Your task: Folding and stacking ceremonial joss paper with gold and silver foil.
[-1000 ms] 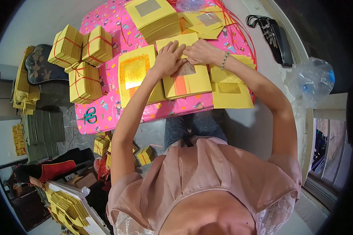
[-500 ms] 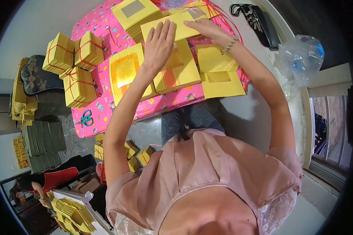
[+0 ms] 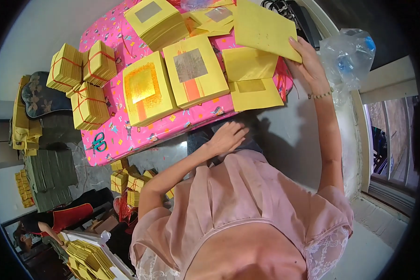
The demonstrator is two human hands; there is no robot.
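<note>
My right hand [image 3: 308, 60] grips the corner of a folded yellow paper [image 3: 265, 27], its plain side up, raised over the far right of the table. My left hand [image 3: 227, 137] is drawn back over my lap, loosely open and holding nothing. In front of me lie a stack of yellow paper with a silver patch [image 3: 196, 74] and, left of it, a stack with a gold patch [image 3: 147, 91]. An unfolded yellow paper [image 3: 254, 74] hangs over the table's front edge.
Red-tied yellow bundles [image 3: 91, 105] and green-handled scissors [image 3: 99, 142] rest at the left of the pink-covered table [image 3: 119, 148]. A taller stack [image 3: 156, 28] stands behind. A clear plastic bag [image 3: 347, 60] is at the right. Another person [image 3: 56, 219] works lower left.
My right hand has lifted the yellow paper off the middle stack and swung it right. My left hand has left the paper and come back toward my lap.
</note>
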